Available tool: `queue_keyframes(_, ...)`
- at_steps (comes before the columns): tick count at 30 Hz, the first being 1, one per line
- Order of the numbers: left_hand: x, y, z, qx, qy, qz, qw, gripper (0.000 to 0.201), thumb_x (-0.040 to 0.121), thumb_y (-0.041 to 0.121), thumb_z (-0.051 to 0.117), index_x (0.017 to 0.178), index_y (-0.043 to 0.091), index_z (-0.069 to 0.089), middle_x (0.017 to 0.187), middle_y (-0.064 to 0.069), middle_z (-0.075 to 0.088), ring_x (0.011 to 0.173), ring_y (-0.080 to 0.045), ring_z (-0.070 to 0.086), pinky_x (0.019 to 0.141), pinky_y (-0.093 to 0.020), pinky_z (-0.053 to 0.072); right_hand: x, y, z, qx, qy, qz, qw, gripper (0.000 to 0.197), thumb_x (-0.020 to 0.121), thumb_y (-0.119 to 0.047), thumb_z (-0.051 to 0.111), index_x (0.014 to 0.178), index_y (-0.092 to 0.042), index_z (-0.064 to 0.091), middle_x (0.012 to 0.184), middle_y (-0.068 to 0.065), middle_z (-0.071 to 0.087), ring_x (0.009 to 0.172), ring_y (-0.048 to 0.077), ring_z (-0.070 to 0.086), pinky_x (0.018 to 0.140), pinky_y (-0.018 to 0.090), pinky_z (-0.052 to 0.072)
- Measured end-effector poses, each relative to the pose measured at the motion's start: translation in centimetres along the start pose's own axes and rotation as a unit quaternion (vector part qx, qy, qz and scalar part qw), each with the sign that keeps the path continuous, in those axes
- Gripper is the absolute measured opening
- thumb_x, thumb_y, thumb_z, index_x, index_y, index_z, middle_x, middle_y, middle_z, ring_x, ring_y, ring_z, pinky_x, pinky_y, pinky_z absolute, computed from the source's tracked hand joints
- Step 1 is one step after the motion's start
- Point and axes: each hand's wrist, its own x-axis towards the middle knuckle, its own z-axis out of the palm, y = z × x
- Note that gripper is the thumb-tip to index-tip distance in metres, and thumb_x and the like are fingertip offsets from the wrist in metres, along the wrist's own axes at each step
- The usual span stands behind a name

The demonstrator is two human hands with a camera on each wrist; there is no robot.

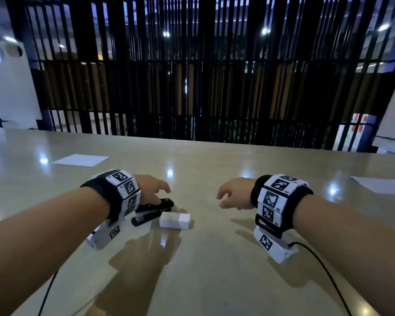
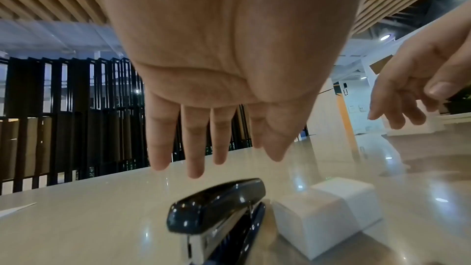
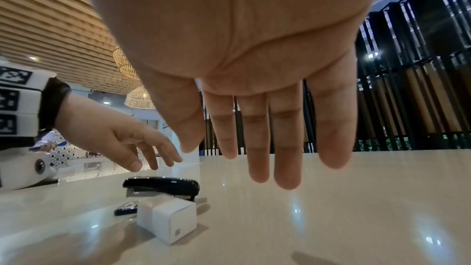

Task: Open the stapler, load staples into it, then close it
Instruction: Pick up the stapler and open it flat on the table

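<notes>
The black stapler (image 2: 219,209) lies closed on the desk (image 1: 214,258), toward its left side, a white staple box (image 2: 328,215) just beside it. The left hand (image 2: 219,67), fingers spread and empty, hovers above. Better pin the base before lifting the top; the right hand (image 3: 254,67), also spread, could help.

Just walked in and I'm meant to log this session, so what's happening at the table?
A person holds both bare hands above a table. The left hand hovers open over a closed black stapler, not touching it. A small white box lies beside the stapler. The right hand hangs open and empty, off to the side.
</notes>
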Motion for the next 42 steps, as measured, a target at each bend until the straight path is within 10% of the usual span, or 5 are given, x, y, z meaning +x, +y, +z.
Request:
queue_keyframes(13,1.6,-2.0,2.2,0.037,0.0,0.005,0.999,0.055,0.093,0.013,0.048,0.144,0.027,0.033,0.135,-0.004,0.057,0.118,-0.022,0.056,0.078,-0.024,0.038,2.0,-2.9,3.6,0.001,-0.058,0.023,0.998,0.044,0.096,-0.037,0.049,0.137,-0.02,0.05,0.137,0.001,0.054,0.118,0.02,0.057,0.092,0.028,0.043)
queue_keyframes(19,4.4,-1.4,2.1,0.007,0.042,0.033,0.999,0.043,0.091,0.016,0.054,0.132,0.026,0.047,0.12,-0.005,0.063,0.088,-0.018,0.056,0.06,-0.02,0.041,3.0,-2.4,3.8,-0.007,-0.059,0.035,0.998,0.045,0.096,-0.038,0.049,0.137,-0.019,0.05,0.137,0.003,0.053,0.12,0.021,0.055,0.094,0.029,0.043)
queue_keyframes(31,9.2,5.0,1.0,-0.044,0.03,0.138,0.989,0.05,0.085,0.023,0.064,0.134,0.015,0.054,0.133,-0.004,0.059,0.119,-0.023,0.057,0.101,-0.034,0.046,4.4,1.9,4.7,0.015,-0.056,0.075,0.996,0.046,0.093,-0.041,0.052,0.136,-0.023,0.052,0.136,0.0,0.056,0.123,0.021,0.053,0.102,0.035,0.043)
queue_keyframes(42,8.5,11.8,0.5,-0.042,0.076,0.278,0.957,0.034,0.083,0.033,0.066,0.116,0.024,0.067,0.115,0.001,0.065,0.104,-0.02,0.061,0.079,-0.026,0.043,1.4,5.5,5.7,-0.009,-0.072,0.079,0.994,0.04,0.091,-0.036,0.051,0.128,-0.024,0.059,0.129,-0.001,0.062,0.115,0.022,0.058,0.101,0.036,0.046)
